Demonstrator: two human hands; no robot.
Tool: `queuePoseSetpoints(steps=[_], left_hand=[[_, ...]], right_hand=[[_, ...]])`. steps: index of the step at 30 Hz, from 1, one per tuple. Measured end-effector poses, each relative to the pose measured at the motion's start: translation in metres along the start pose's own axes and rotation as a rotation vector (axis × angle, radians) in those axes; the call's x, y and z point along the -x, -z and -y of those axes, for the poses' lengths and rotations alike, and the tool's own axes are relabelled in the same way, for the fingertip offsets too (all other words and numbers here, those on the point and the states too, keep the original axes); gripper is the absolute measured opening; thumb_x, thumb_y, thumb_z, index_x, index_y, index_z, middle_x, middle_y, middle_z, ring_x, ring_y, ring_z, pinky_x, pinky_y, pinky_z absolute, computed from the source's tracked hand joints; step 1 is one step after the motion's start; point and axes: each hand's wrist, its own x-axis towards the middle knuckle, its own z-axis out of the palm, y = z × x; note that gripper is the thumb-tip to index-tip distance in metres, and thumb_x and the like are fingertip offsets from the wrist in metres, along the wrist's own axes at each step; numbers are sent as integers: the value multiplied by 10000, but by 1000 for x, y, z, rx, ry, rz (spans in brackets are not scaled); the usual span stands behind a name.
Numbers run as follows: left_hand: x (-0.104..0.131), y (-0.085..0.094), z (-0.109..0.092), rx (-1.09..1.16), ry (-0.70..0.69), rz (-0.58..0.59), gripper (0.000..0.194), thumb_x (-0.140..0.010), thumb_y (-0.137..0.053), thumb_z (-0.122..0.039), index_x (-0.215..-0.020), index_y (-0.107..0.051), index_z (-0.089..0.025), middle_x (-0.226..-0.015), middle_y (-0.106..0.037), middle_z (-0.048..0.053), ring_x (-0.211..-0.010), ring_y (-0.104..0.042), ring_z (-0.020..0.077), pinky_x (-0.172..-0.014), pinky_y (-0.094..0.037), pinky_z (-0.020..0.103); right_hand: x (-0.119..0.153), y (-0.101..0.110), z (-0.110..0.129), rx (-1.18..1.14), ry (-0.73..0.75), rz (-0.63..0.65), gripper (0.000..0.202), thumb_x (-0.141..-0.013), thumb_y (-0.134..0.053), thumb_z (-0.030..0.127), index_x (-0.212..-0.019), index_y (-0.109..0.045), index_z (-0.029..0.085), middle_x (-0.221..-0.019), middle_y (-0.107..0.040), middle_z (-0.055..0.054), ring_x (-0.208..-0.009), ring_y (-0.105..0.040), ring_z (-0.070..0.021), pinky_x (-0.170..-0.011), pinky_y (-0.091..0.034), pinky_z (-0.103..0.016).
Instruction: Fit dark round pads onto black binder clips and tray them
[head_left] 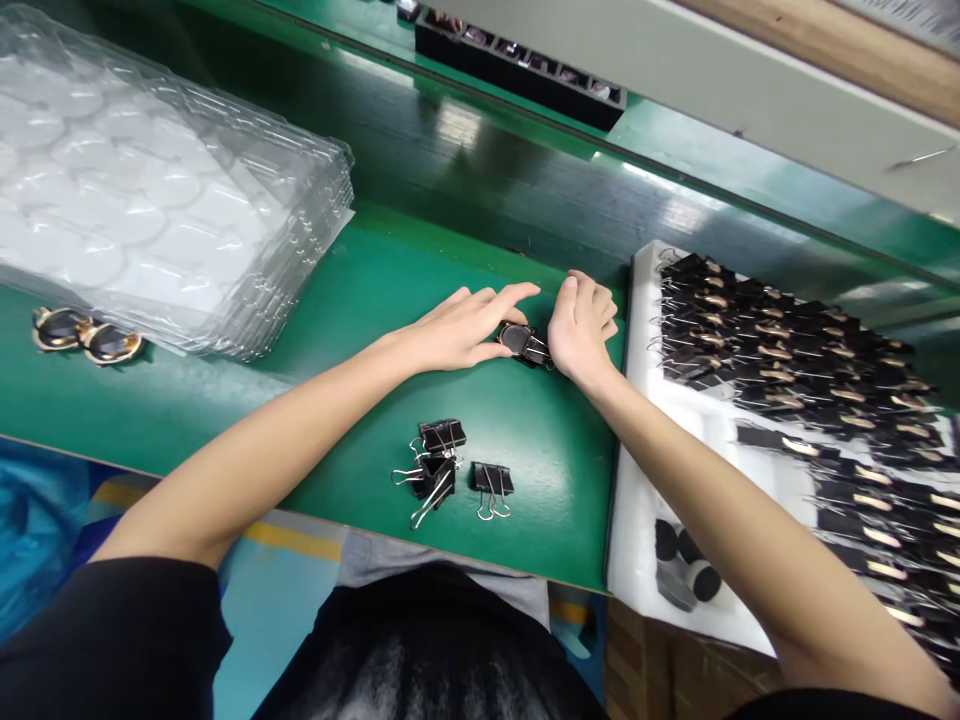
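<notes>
at a green counter (555, 480), with stacked clear trays (150, 190) at left and sunglasses (114, 342) just beside them, holds a dark piece (516, 340) narrowly between the thumb and a finger of the left hand (454, 330), mid-counter. curls the right hand (581, 325) at the piece's clipped right end; cannot tell whether closed on it. has loose clips (442, 435) near the front edge, and at right a white box (634, 400) with rows of clipped pieces (750, 320).

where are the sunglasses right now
In the head view, the sunglasses lie far left on the green table, beside the near edge of the clear plastic trays.
</notes>
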Motion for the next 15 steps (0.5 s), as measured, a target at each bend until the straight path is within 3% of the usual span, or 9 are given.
queuePoseSetpoints(steps=[3,5,8,9,11,13,15], left_hand=[[1,1,0,-19,-19,-7,690,-973,-592,-297,-1563,-245,-217,-1370,-645,118,-1288,-542,290,-1030,-372,435],[2,1,-2,-58,-9,-14,674,-958,-609,-344,-1541,-305,-196,-1309,-657,124,-1205,-577,289,-1002,-395,422],[5,3,-5,-166,20,-54,735,-912,-651,-503,-1510,-393,-164,-1308,-616,166,-1190,-556,329,-997,-414,447],[6,4,-5,-201,13,-66,766,-898,-651,-559,-1514,-405,-176,-1360,-578,182,-1223,-529,346,-1008,-412,466],[9,6,-6,-252,-48,-55,756,-904,-618,-604,-1539,-403,-256,-1508,-468,178,-1307,-457,369,-1032,-396,505],[10,8,-6,-285,-138,-1,626,-952,-564,-530,-1532,-419,-345,-1598,-395,123,-1363,-402,365,-1037,-379,521],[11,8,-8,-316,-181,33,520,-974,-529,-431,-1486,-485,-351,-1566,-447,103,-1335,-421,345,-1015,-375,505]], right_hand=[[-4,4,5,-75,-69,-1,608,-1048,-130,606,-1389,-528,298,-1440,-486,-162,-1418,-388,-360,-1137,-260,-652],[-7,15,10,-144,-76,-66,604,-1054,-116,571,-1372,-543,284,-1438,-495,-168,-1406,-403,-363,-1123,-282,-656],[9,51,23,-198,182,-123,508,-1060,-211,534,-1301,-560,255,-1380,-540,-169,-1332,-471,-340,-1091,-354,-597],[22,65,29,-177,338,-61,438,-1052,-300,531,-1251,-570,249,-1323,-574,-160,-1278,-510,-326,-1066,-389,-557],[59,90,38,-74,611,270,294,-1016,-473,505,-1107,-583,248,-1117,-653,-113,-1076,-606,-295,-944,-460,-484],[102,105,41,74,756,568,274,-944,-625,494,-1021,-580,235,-967,-660,-62,-878,-627,-255,-808,-483,-411],[136,108,38,234,904,636,283,-891,-704,466,-980,-594,221,-911,-644,-46,-806,-616,-246,-772,-463,-401]])
